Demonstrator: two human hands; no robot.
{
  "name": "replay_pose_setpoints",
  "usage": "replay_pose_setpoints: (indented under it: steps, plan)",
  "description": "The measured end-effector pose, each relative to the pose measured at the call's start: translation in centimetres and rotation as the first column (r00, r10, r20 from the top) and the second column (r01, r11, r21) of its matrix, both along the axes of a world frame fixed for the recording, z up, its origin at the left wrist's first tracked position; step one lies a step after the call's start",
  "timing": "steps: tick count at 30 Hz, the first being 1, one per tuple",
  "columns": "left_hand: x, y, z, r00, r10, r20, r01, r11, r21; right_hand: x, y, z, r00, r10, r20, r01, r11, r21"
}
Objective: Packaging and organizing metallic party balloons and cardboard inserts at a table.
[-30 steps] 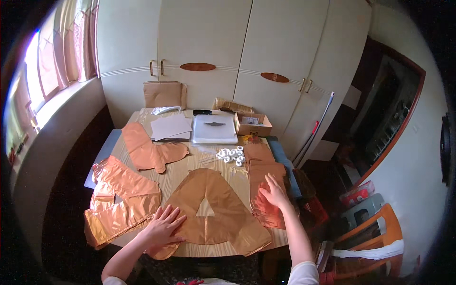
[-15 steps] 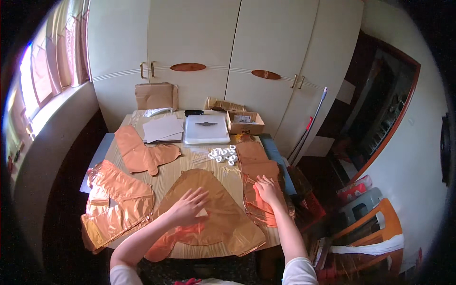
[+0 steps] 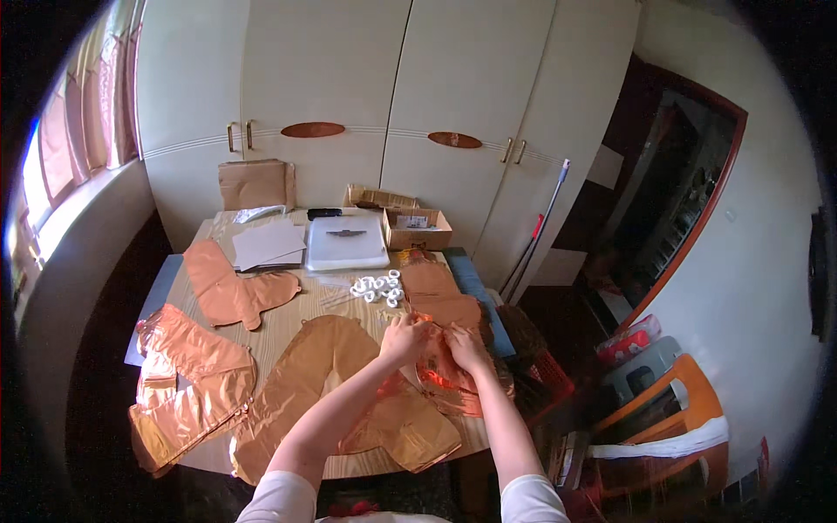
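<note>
A shiny copper-orange foil balloon [image 3: 443, 373], flat and creased, lies at the right front of the table. At its far edge, my left hand [image 3: 406, 338] has its fingers closed on the foil. Beside it my right hand [image 3: 466, 347] also pinches the foil, a short way to the right. A large flat copper foil balloon [image 3: 305, 370] spreads under my left forearm, partly hidden by it. Just beyond my hands lies a pile of matte copper foil pieces [image 3: 440, 292]. White rings of ribbon or tape [image 3: 379, 288] sit to the left of that pile.
Two more flat foil balloons, one matte [image 3: 235, 292] and one shiny [image 3: 196, 383], lie on the left of the table [image 3: 279, 309]. White sheets [image 3: 268, 242], a clear plastic case [image 3: 347, 244] and an open cardboard box [image 3: 418, 228] stand at the back. A chair [image 3: 689, 410] is at right.
My left hand has moved right, from above the large balloon to the shiny foil. My right hand has closed on that foil. The view has shifted slightly to the right.
</note>
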State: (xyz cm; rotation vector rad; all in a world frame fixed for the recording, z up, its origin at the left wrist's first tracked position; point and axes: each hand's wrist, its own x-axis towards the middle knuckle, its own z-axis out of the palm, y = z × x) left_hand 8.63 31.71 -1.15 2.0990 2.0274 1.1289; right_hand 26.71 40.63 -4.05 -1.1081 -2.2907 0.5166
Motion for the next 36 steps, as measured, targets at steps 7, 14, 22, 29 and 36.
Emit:
replay_pose_setpoints:
  steps: [7, 14, 22, 29, 36]
  plan:
    - [0.6, 1.4, -0.8, 0.975, 0.056, 0.214, -0.032, 0.993, -0.111, 0.2, 0.2, -0.4, 0.997, 0.008, -0.080, -0.016, 0.995, -0.096]
    - [1.2, 2.5, -1.6, 0.943, 0.177, 0.282, -0.107, 0.963, -0.246, -0.2, 1.1, -1.5, 0.971, 0.103, -0.216, -0.114, 0.993, -0.039]
    - [2.7, 1.6, -0.1, 0.953, 0.232, 0.193, -0.181, 0.951, -0.250, 0.6, 0.8, -0.5, 0.972, 0.109, -0.207, -0.110, 0.994, 0.006]
    - [1.5, 1.8, -2.7, 0.945, 0.306, 0.115, -0.294, 0.949, -0.111, -0.4, -1.7, 2.8, 0.932, -0.058, -0.358, -0.042, 0.963, -0.266]
    - [2.8, 0.2, 0.5, 0.947, 0.261, -0.187, -0.272, 0.962, -0.033, 1.6, 2.1, -0.2, 0.728, -0.187, -0.660, -0.065, 0.939, -0.338]
